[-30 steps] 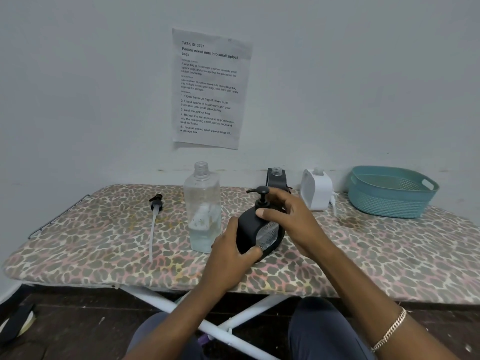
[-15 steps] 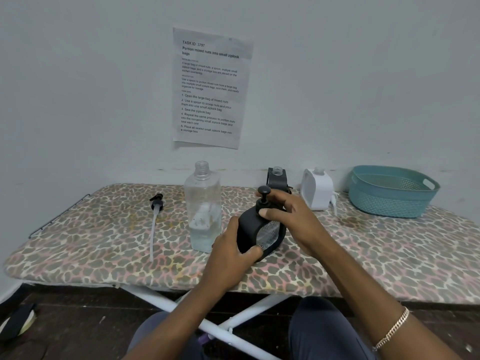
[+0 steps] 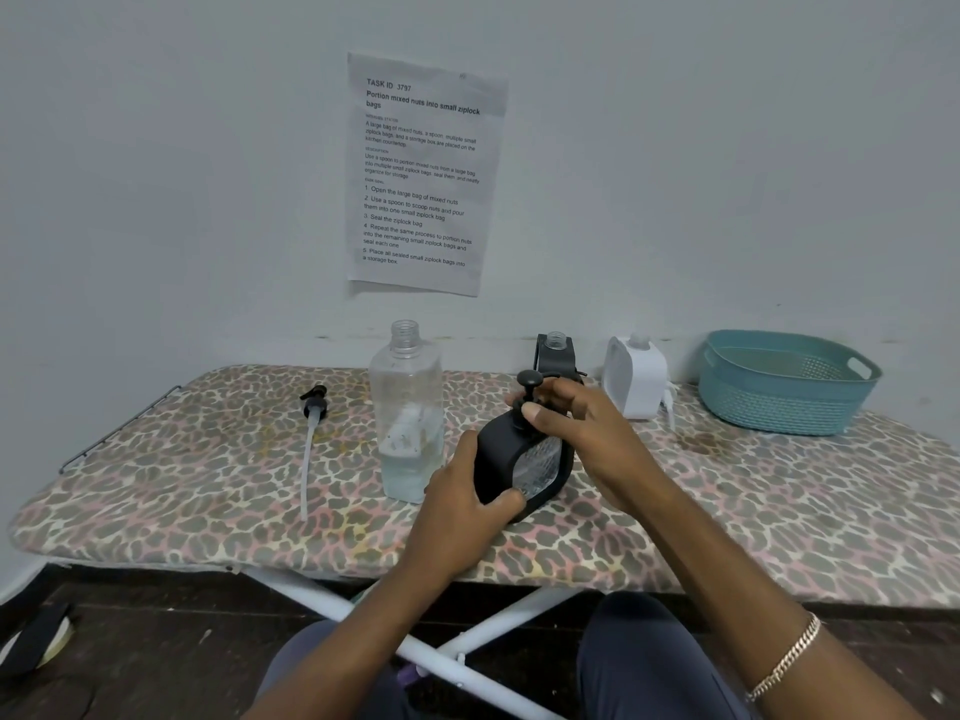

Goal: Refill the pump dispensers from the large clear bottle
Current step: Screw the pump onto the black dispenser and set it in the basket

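A black pump dispenser with a clear ribbed window stands tilted at the middle of the board. My left hand grips its lower left side. My right hand pinches the collar of its black pump head between thumb and fingers. Just left of it stands the large clear bottle, uncapped, with liquid in its lower part. Behind my right hand a second black dispenser stands open-necked, partly hidden. A white dispenser stands to its right, also without a pump.
A loose black pump with a long white tube lies on the left of the leopard-print ironing board. A teal basket sits at the back right. A printed sheet hangs on the wall.
My right hand has turned at the pump collar, and the pump head's spout, which pointed left, no longer shows. The dispenser and my left hand stay where they were.
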